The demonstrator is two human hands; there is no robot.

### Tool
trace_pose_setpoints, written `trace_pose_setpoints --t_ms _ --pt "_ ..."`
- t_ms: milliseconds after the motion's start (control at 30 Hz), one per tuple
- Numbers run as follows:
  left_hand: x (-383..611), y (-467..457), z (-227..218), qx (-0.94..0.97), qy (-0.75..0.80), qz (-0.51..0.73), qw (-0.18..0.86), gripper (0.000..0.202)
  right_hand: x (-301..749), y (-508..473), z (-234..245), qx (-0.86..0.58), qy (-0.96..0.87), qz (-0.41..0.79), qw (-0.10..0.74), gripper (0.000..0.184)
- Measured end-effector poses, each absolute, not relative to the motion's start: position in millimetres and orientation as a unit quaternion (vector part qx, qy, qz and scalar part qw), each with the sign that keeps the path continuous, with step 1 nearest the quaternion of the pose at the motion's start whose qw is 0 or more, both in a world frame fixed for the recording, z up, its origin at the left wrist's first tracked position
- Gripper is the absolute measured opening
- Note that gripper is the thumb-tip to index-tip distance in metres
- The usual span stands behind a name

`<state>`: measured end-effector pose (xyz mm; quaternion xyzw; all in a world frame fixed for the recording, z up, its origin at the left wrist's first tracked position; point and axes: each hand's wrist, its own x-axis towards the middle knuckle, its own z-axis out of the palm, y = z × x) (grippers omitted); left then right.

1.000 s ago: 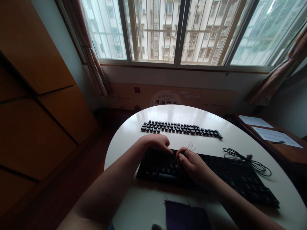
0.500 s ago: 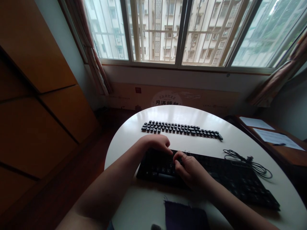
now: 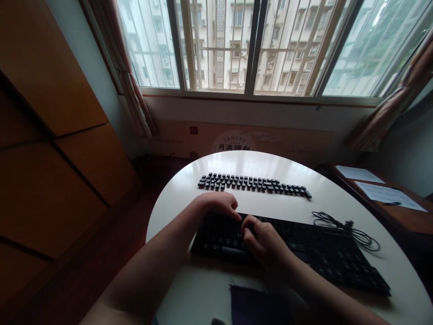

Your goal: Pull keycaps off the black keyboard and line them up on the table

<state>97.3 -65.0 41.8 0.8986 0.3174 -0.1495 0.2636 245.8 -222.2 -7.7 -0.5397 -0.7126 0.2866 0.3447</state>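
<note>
A black keyboard [image 3: 333, 253] lies aslant on the white round table. My left hand [image 3: 221, 205] is bent over its far left part, thumb stretched toward the right hand; the other fingers curl down out of sight. My right hand [image 3: 260, 237] is closed over the middle-left keys, its fingertips close to my left thumb. A thin wire loop [image 3: 262, 222] stands out at its knuckles, resembling a wire keycap puller. What lies between the fingertips is hidden. Beyond the keyboard, loose black keycaps [image 3: 253, 182] stand in rows.
A coiled black cable [image 3: 360, 237] lies by the keyboard's far right side. A dark purple cloth [image 3: 253, 304] and a small bristled dark thing [image 3: 217, 321] are at the near edge. Papers [image 3: 389, 195] rest on a brown desk at right. The table's rim [image 3: 148, 225] curves at left.
The view has shifted slightly. Both hands keep nearly the same place on the keyboard; the wire at my right hand sits lower against the knuckles.
</note>
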Motion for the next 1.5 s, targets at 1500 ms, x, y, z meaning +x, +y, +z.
trace_pose_setpoints --t_ms 1500 --pt "111.6 -74.1 40.9 0.846 0.196 0.089 0.487 0.035 283.4 -213.3 14.9 -0.478 -0.708 0.188 0.486 0.009"
